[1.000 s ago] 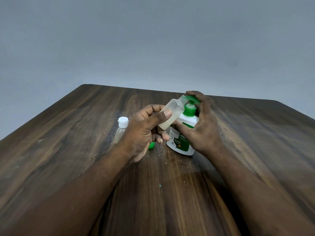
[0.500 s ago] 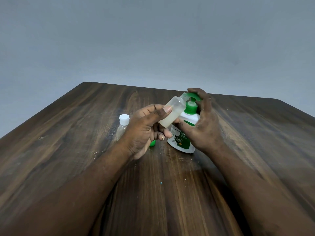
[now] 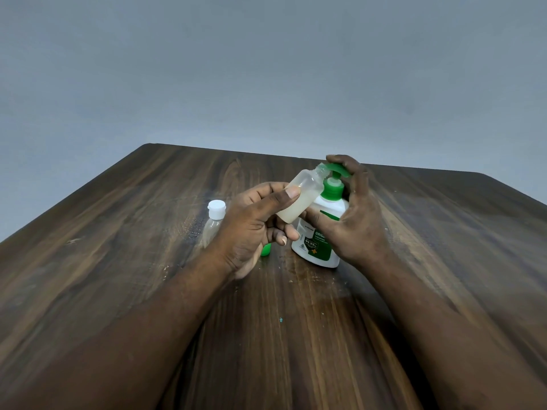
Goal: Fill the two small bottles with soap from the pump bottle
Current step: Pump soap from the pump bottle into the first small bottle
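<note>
pump bottle (image 3: 318, 241) head back up, right hand (image 3: 355, 220) curled on it; left hand (image 3: 251, 226) grips barely-filled small bottle (image 3: 302, 196) at 9 o'clock

left forearm (image 3: 148, 321): bare, enters from the lower left and runs up and right toward the middle.
left hand (image 3: 251, 226): back toward the camera; thumb and fingers pinch a tilted small bottle (image 3: 302, 198), lower fingers curled beneath it.
right forearm (image 3: 444, 321): bare, enters from the lower right and angles up and left.
right hand (image 3: 358, 220): wrapped round the pump bottle (image 3: 318, 244), thumb across its front, fingertips arched over the pump head (image 3: 340, 170), apparently pressing it.
</note>
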